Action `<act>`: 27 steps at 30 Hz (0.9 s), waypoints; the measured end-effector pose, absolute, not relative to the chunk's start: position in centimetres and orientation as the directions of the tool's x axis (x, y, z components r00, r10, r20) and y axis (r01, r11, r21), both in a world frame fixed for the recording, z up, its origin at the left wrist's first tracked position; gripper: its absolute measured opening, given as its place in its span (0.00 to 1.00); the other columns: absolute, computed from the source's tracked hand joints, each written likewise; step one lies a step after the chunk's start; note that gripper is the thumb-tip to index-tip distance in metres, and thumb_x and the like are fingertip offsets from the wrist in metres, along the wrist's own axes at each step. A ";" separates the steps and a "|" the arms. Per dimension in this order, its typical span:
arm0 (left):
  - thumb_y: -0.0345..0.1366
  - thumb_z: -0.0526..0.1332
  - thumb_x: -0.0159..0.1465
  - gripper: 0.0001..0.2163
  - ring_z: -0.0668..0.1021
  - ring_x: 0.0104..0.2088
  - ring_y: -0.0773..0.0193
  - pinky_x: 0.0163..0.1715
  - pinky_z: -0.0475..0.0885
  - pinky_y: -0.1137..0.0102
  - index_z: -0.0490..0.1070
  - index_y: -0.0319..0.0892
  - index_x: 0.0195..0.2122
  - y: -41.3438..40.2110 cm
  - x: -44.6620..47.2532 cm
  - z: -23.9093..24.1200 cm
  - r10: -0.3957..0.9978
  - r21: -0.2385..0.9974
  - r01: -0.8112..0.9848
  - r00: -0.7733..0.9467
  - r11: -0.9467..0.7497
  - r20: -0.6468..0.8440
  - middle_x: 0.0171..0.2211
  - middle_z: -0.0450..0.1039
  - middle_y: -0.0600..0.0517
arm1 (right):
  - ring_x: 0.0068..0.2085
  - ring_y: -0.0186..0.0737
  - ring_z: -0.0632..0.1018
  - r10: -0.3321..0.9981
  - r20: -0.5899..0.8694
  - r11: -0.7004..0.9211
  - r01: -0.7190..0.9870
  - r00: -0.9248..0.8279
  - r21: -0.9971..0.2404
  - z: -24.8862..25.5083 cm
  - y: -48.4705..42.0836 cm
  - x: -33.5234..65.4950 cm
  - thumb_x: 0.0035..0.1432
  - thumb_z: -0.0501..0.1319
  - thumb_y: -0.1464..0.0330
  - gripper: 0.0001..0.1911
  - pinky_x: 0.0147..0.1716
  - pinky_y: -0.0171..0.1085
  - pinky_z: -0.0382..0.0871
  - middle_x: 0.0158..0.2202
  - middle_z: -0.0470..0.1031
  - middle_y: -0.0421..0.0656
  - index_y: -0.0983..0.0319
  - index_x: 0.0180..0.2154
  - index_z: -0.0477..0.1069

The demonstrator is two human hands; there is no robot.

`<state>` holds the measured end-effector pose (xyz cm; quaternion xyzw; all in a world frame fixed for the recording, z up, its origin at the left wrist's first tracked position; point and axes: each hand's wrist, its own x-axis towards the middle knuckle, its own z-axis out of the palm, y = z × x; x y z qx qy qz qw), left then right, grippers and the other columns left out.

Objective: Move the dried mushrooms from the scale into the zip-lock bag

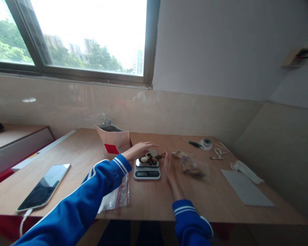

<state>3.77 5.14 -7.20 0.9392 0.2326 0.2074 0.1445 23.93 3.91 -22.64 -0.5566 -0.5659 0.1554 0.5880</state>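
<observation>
1. Two hands in blue sleeves with white stripes reach over a wooden table (pixel 149 205) toward a small digital kitchen scale (pixel 147 169).
2. The left hand (pixel 140 149) hovers palm down just above the scale's platform, fingers stretched out and loosely apart, gripping nothing that can be seen.
3. On the platform lies a little heap of dried pieces (pixel 150 158), dark brown with one pale round bit; a few dark pieces trail off the right edge of the platform.
4. The right hand (pixel 169 166) stands edge-on just right of the scale, blurred; its fingers look open, and whether they pinch anything cannot be told.
5. Just right of that hand lies a clear zip bag (pixel 193 166) with brownish dried contents, its mouth turned toward the scale.
6. Behind the scale, under the left wrist, stands an open pink paper pouch (pixel 113 140) with a red label.
7. Another clear zip bag with a red strip (pixel 116 196) lies flat below the left forearm, near the front edge.
8. A smartphone (pixel 45 186) on a white cable lies at the far left of the table.
9. Toward the back right are a green-handled screwdriver (pixel 192 143), a small round white device (pixel 206 143) and a white cord (pixel 219 152).
10. At the right lie a grey sheet (pixel 246 188) and a crumpled white piece (pixel 246 171) at its far corner.
</observation>
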 end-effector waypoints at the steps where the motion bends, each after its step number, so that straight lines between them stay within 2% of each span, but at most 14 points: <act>1: 0.24 0.50 0.62 0.23 0.68 0.56 0.62 0.56 0.63 0.65 0.63 0.49 0.58 4.7 3.3 -7.1 0.502 0.363 0.384 0.801 -0.849 0.326 0.56 0.67 0.50 | 0.59 0.44 0.65 0.831 0.496 0.349 0.458 0.251 -0.818 -22.5 3.9 23.8 0.64 0.37 0.50 0.33 0.60 0.48 0.54 0.56 0.67 0.51 0.63 0.54 0.66; 4: 0.27 0.49 0.63 0.20 0.70 0.55 0.61 0.54 0.65 0.66 0.66 0.48 0.55 2.9 1.6 -6.4 0.551 0.364 0.433 0.759 -0.825 0.347 0.55 0.67 0.48 | 0.58 0.44 0.67 0.859 0.498 0.395 0.466 0.118 -0.791 -22.4 3.8 23.7 0.64 0.39 0.51 0.32 0.59 0.48 0.56 0.56 0.69 0.50 0.62 0.52 0.69; 8: 0.33 0.50 0.65 0.16 0.73 0.49 0.61 0.48 0.70 0.67 0.70 0.45 0.50 -0.4 -0.9 -5.8 0.667 0.437 0.514 0.654 -0.738 0.357 0.52 0.69 0.46 | 0.55 0.45 0.69 0.855 0.504 0.403 0.451 0.127 -0.797 -22.9 4.0 23.9 0.63 0.43 0.58 0.25 0.57 0.48 0.60 0.53 0.71 0.50 0.62 0.50 0.70; 11: 0.36 0.49 0.66 0.14 0.74 0.46 0.61 0.46 0.71 0.67 0.71 0.45 0.47 -3.5 -2.9 -6.9 0.759 0.512 0.563 0.529 -0.649 0.380 0.48 0.70 0.47 | 0.51 0.46 0.71 0.845 0.520 0.399 0.500 0.126 -0.769 -23.4 4.0 24.2 0.54 0.50 0.68 0.21 0.53 0.49 0.64 0.48 0.73 0.49 0.61 0.48 0.71; 15: 0.39 0.48 0.65 0.13 0.75 0.44 0.58 0.47 0.70 0.61 0.69 0.44 0.44 -6.4 -5.3 -11.4 0.916 0.601 0.700 0.211 -0.385 0.341 0.44 0.72 0.47 | 0.48 0.47 0.71 0.823 0.559 0.403 0.595 0.096 -0.695 -23.8 3.6 24.3 0.44 0.51 0.75 0.26 0.50 0.48 0.66 0.45 0.73 0.49 0.61 0.47 0.71; 17: 0.39 0.48 0.63 0.13 0.76 0.39 0.58 0.43 0.72 0.60 0.69 0.44 0.42 -6.9 -6.1 -14.0 0.956 0.638 0.725 0.102 -0.262 0.276 0.41 0.72 0.48 | 0.45 0.46 0.72 0.816 0.564 0.389 0.603 0.125 -0.697 -23.9 3.5 24.5 0.44 0.51 0.75 0.26 0.47 0.47 0.67 0.44 0.72 0.50 0.62 0.47 0.70; 19: 0.40 0.49 0.62 0.13 0.76 0.39 0.57 0.42 0.72 0.59 0.69 0.43 0.41 -6.9 -6.4 -16.1 0.968 0.646 0.732 0.072 -0.215 0.241 0.39 0.72 0.48 | 0.41 0.45 0.73 0.811 0.558 0.370 0.587 0.174 -0.720 -23.7 3.6 24.6 0.47 0.51 0.73 0.23 0.44 0.46 0.69 0.42 0.72 0.51 0.63 0.46 0.70; 22: 0.40 0.49 0.62 0.14 0.75 0.41 0.56 0.43 0.71 0.59 0.70 0.41 0.41 -6.7 -6.2 -18.1 0.966 0.638 0.741 0.054 -0.209 0.253 0.38 0.71 0.47 | 0.37 0.43 0.74 0.782 0.552 0.350 0.529 0.289 -0.773 -23.0 4.1 24.5 0.51 0.52 0.68 0.18 0.40 0.44 0.71 0.42 0.71 0.52 0.65 0.44 0.70; 25: 0.40 0.48 0.63 0.14 0.75 0.40 0.56 0.43 0.71 0.59 0.70 0.41 0.41 -6.8 -5.8 -19.1 0.952 0.617 0.754 0.036 -0.225 0.303 0.39 0.69 0.46 | 0.39 0.42 0.74 0.737 0.552 0.384 0.430 0.391 -0.817 -21.9 4.6 23.5 0.54 0.54 0.62 0.18 0.40 0.42 0.72 0.44 0.72 0.53 0.65 0.44 0.69; 27: 0.39 0.48 0.63 0.13 0.75 0.41 0.56 0.43 0.71 0.59 0.69 0.42 0.42 -7.1 -5.6 -19.3 0.947 0.597 0.767 0.042 -0.235 0.319 0.39 0.69 0.47 | 0.40 0.43 0.75 0.750 0.544 0.409 0.382 0.376 -0.828 -21.2 4.7 22.7 0.57 0.54 0.59 0.19 0.41 0.42 0.71 0.44 0.73 0.53 0.64 0.45 0.69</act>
